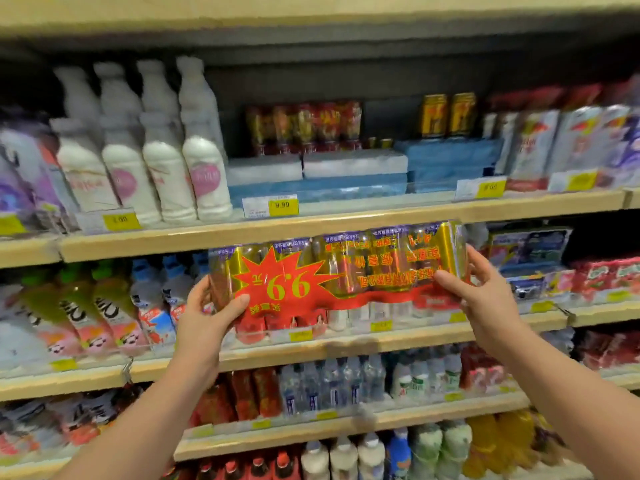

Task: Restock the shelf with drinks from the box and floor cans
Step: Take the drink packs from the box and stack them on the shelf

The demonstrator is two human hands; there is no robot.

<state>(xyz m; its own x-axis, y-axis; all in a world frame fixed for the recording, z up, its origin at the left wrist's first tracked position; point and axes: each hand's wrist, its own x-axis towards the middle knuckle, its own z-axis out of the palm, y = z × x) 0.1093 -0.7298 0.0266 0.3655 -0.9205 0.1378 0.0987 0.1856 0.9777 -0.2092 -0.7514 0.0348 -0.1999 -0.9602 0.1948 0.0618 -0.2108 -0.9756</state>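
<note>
Both arms raised and stretched forward from the lower corners, forearms bare, converging on a shrink-wrapped gold multipack [341, 271] of drinks. Held level and lengthwise in front of the shelving, print upside down, red starburst with "9.9" inverted near its left end.

Left hand [207, 315] at the pack's left end: thumb across the front over the starburst's lower edge, fingers wrapped round the end and out of sight behind, wrist bent back, palm toward the pack. Firm clamp on the pack.

Right hand [481, 289] at the pack's right end: thumb lying along the front lower edge, fingers curled over the end, tips hidden behind the wrap. Likewise gripping the pack, wrist roughly straight with the forearm.

Pack just below the wooden shelf edge [311, 225], its upper rim overlapping that edge. Above the pack on that shelf: flat blue-wrapped cases [318, 183], a yellow price tag [283, 205] reading 9.90, similar red-and-gold packs [304, 128] behind at the back. Up and left of the pack: white bottles [166, 161] with pink labels, in a row. Behind and below the pack: more bottled drinks, blurred.
</note>
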